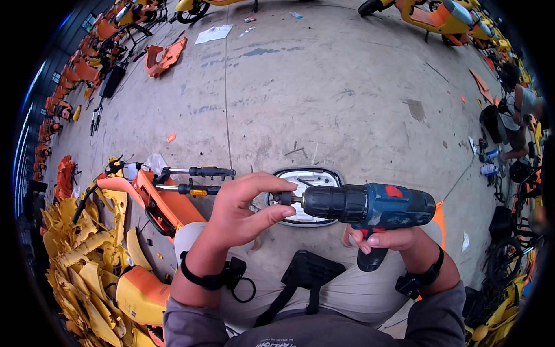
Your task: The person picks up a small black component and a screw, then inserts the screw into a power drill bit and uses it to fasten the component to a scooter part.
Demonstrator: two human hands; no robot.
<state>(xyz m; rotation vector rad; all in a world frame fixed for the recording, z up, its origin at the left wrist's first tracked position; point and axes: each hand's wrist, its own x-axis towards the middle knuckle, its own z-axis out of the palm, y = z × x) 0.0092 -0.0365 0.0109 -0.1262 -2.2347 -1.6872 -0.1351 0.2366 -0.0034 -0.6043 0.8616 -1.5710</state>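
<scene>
A blue and black cordless drill (370,203) lies level across the view, its chuck facing left. My right hand (393,238) wraps round its handle near the trigger. At the chuck end, my left hand (245,208) pinches a short dark socket bit (283,198) between thumb and fingertips. The bit's metal shank meets the chuck; whether the jaws grip it I cannot tell. Beyond and below the drill, a white oval tray with a dark rim (337,173) rests on the floor between my feet, with small parts in it. The drill hides part of the tray.
To my left lie an orange scooter body (167,202) with fork tubes (202,172) and a heap of yellow panels (87,272). An orange panel (165,58) lies farther off. Parked scooters (428,14) line the far side. Another person (517,110) crouches at right.
</scene>
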